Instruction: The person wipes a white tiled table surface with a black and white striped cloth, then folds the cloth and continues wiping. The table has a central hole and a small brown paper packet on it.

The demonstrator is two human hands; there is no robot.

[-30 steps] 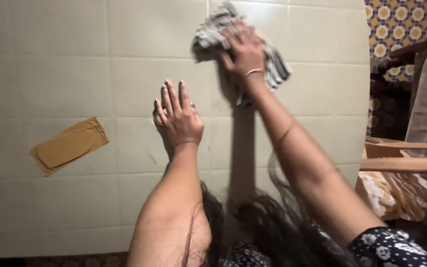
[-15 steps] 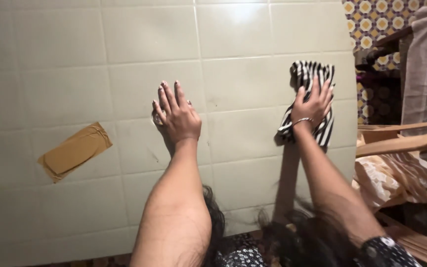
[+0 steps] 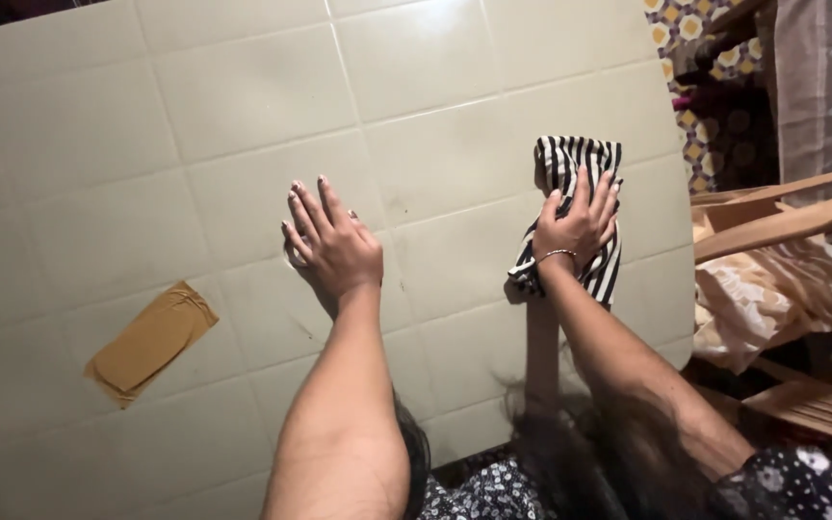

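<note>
A black-and-white striped cloth (image 3: 570,164) lies bunched on the pale tiled table top (image 3: 243,116) near its right edge. My right hand (image 3: 578,223), with a thin bangle at the wrist, presses down on the cloth with fingers spread over it. My left hand (image 3: 331,243) rests flat on the table's middle, palm down, fingers apart, holding nothing.
A strip of brown tape (image 3: 150,339) is stuck to the table at lower left. To the right of the table stand wooden chair parts (image 3: 782,220) with crumpled light fabric (image 3: 772,299) on them. A patterned floor (image 3: 695,29) shows at upper right.
My right hand has swept the striped cloth from the table's far middle toward the right edge and nearer to me. My left hand has stayed flat in place.
</note>
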